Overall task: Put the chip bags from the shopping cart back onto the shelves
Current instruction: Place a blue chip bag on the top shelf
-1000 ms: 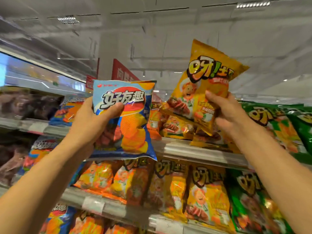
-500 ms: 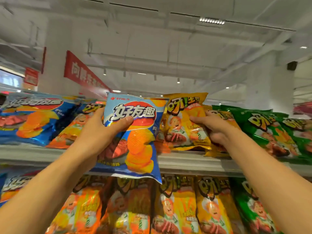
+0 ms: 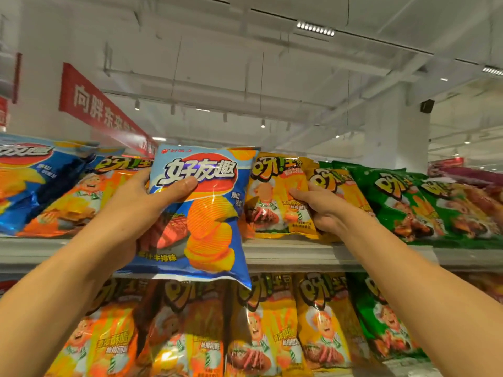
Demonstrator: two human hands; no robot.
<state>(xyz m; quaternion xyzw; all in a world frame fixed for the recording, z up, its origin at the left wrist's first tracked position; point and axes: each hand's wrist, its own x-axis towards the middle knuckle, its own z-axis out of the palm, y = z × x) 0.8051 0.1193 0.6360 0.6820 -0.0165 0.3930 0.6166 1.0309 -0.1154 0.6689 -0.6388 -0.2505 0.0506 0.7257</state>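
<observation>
The left hand [image 3: 130, 210] holds a blue bag [image 3: 206, 213] upright in front of the top shelf [image 3: 285, 254]; its grip is closed on the bag, thumb laid across the front over the red logo, the other fingers hidden behind. The bag's lower edge hangs past the shelf lip and overlaps the row below.

At 3 o'clock from the blue bag, the right hand [image 3: 324, 210] grips a yellow bag [image 3: 275, 197] by its right edge, thumb on the front and fingers curled behind. That bag stands on the top shelf, its bottom seam on the shelf board, tilted slightly back, its left side hidden behind the blue bag. Another yellow bag stands just behind the hand.

At 3 o'clock of the right hand lie green bags [image 3: 402, 202], leaning back on the same shelf. At 9 o'clock of the left hand stand orange bags [image 3: 81, 197], and further out at 9 o'clock more blue ones [image 3: 24, 180].

On the lower shelf, at 6 o'clock, a row of orange, yellow and green bags stands upright, partly covered by both forearms.

At 11 o'clock a red banner [image 3: 95, 107] hangs below the white ceiling.
</observation>
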